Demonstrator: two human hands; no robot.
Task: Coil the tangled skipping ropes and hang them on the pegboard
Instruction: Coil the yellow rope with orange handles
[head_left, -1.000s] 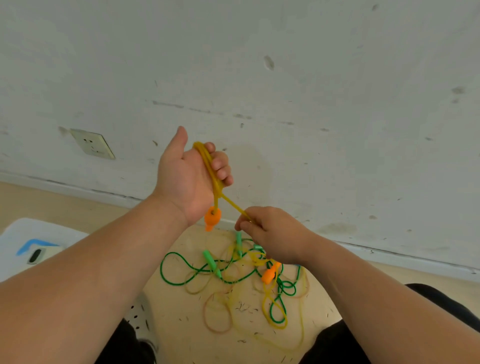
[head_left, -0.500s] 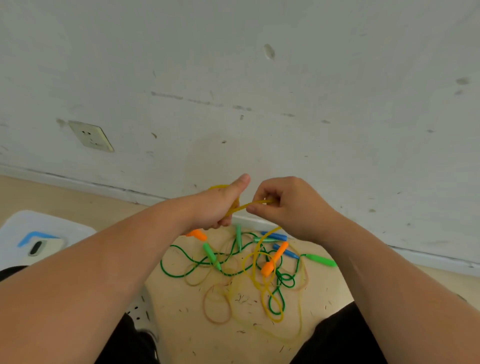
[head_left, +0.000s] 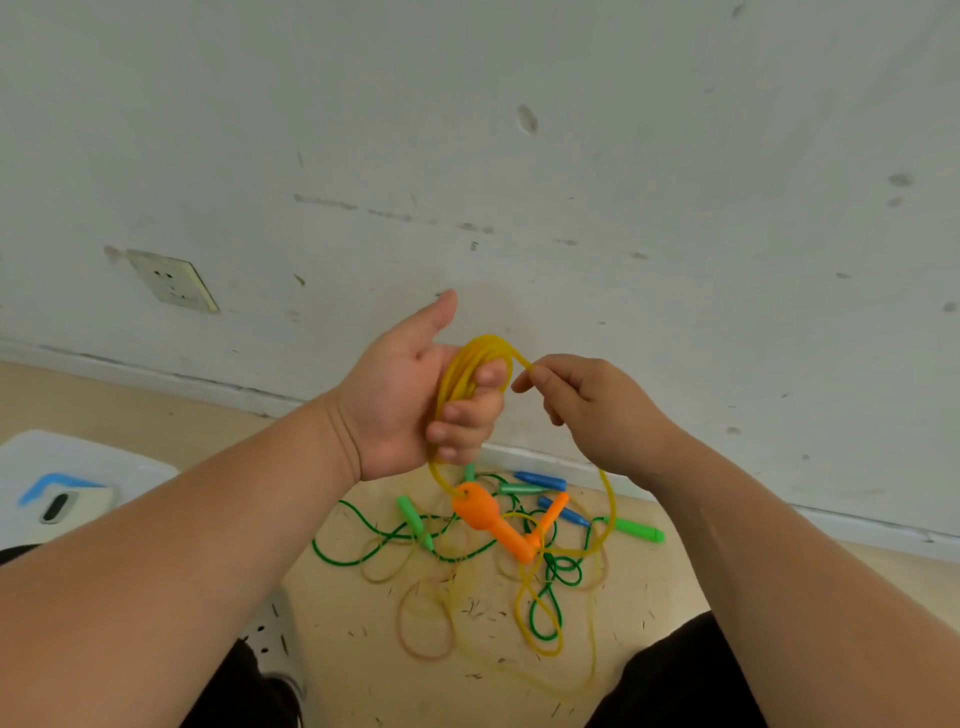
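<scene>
Left hand (head_left: 395, 415) clenched round the coiled yellow rope (head_left: 470, 356), orange handle (head_left: 475, 506) dangling below — right hand (head_left: 592, 410) pinches the loose strand just beside the coil's top. Slack drops rightward to the floor (head_left: 353, 613), so the next wrap likely swings leftward.

Pretty sure this is just a plain room in someone's home, kind of bare. You've got a scuffed, marked-up white wall (head_left: 519, 156) with a socket (head_left: 174, 280) set low, a white skirting board (head_left: 156, 375) along the bottom, and a light wood-look floor (head_left: 649, 597) with little bits of dirt on it.
</scene>
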